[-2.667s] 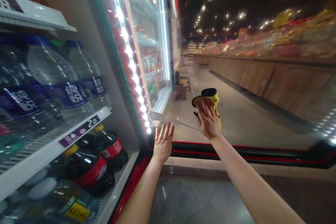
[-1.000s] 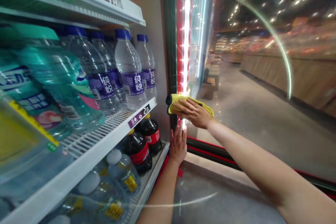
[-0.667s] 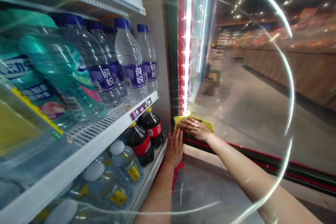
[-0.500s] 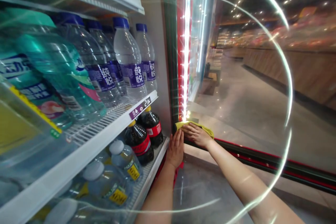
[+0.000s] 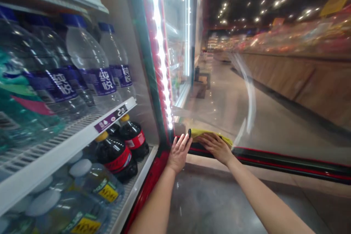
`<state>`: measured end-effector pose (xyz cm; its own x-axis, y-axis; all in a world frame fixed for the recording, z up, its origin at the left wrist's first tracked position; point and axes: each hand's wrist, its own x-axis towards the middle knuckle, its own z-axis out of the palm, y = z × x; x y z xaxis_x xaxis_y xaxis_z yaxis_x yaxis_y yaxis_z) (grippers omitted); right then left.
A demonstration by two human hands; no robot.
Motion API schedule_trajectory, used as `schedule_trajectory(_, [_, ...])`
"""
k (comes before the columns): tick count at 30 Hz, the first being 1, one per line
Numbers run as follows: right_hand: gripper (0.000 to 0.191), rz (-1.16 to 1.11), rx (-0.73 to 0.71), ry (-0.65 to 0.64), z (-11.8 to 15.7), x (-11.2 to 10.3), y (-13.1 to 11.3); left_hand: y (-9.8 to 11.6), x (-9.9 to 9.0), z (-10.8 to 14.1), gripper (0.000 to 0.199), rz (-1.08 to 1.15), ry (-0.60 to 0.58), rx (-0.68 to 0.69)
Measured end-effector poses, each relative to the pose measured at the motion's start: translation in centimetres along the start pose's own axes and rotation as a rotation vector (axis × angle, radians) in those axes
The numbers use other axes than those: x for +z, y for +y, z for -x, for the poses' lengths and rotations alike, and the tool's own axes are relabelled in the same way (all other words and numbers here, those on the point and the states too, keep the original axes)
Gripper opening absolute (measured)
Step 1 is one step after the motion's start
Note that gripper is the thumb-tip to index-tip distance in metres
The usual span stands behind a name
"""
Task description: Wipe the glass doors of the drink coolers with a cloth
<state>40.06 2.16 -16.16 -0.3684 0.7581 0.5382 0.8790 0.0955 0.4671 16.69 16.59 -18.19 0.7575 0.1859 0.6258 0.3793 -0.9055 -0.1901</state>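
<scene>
A yellow cloth [image 5: 211, 134] lies against the lower part of the glass door, along its dark bottom frame [image 5: 263, 161]. My right hand [image 5: 216, 147] presses on the cloth, its fingers pointing left and partly over it. My left hand [image 5: 179, 153] rests with spread fingers on the frame near the door's lower corner, just left of the cloth's end. Nothing shows in the left hand. A bright LED strip [image 5: 161, 55] runs down the red door edge above the left hand.
On the left, fridge shelves [image 5: 68, 146] hold water bottles [image 5: 101, 76], cola bottles [image 5: 134, 139] and white-capped bottles [image 5: 95, 182]. Grey floor [image 5: 203, 197] lies below the door. Through the glass, a long wooden counter [image 5: 301, 73] shows at the right.
The view has turned to the right, and the shelves sit further left. My right hand and the cloth have moved right along the frame, away from my left hand, whose fingers are now more spread.
</scene>
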Motion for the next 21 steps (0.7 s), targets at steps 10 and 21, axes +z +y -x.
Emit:
schedule_trajectory(10, [0.052,0.066,0.155,-0.112,16.2,-6.5,7.8,2.9,0.9,-3.4,0.088,0.077,-0.023,0.003])
schedule_trajectory(21, [0.068,0.012,0.310,-0.138,23.6,-6.0,10.0,3.5,1.0,-4.0,0.088,0.083,-0.119,-0.025])
